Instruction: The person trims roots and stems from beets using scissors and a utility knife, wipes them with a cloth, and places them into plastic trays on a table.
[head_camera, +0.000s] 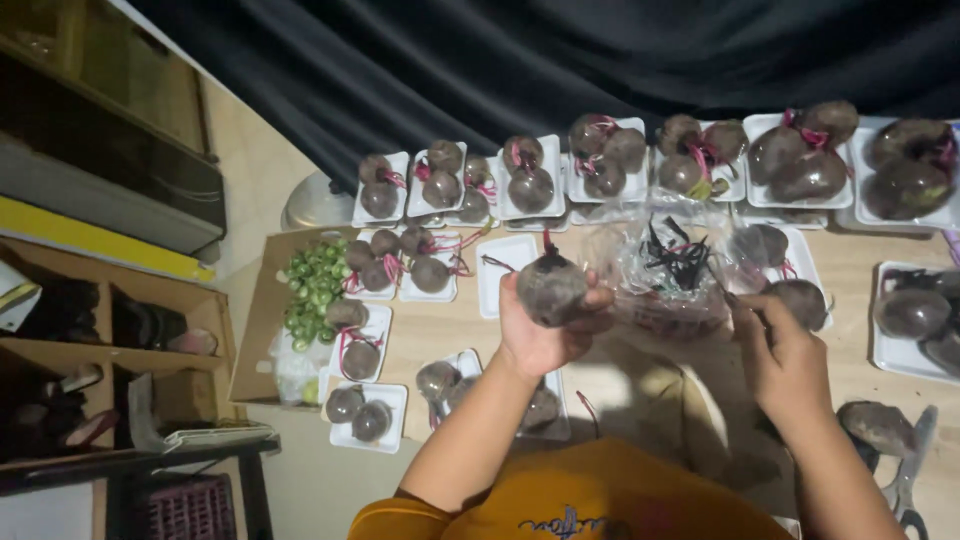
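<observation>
An orange sleeve (600, 495) fills the bottom of the head view. Above it, the left hand (535, 335) is clasped around a round, dark purple beetroot (551, 288), lifted over the light wooden desk (450, 330). It looks firm and fairly heavy, with dusty skin that should not slip; cupping the body suits it better than the thin stem. The right hand (780, 355) pinches something small near a clear plastic bag (665, 270) of dark ties. White foam trays (530, 185) hold beetroots in twos and threes; a cardboard box (262, 320) holds small green fruits (312, 290).
</observation>
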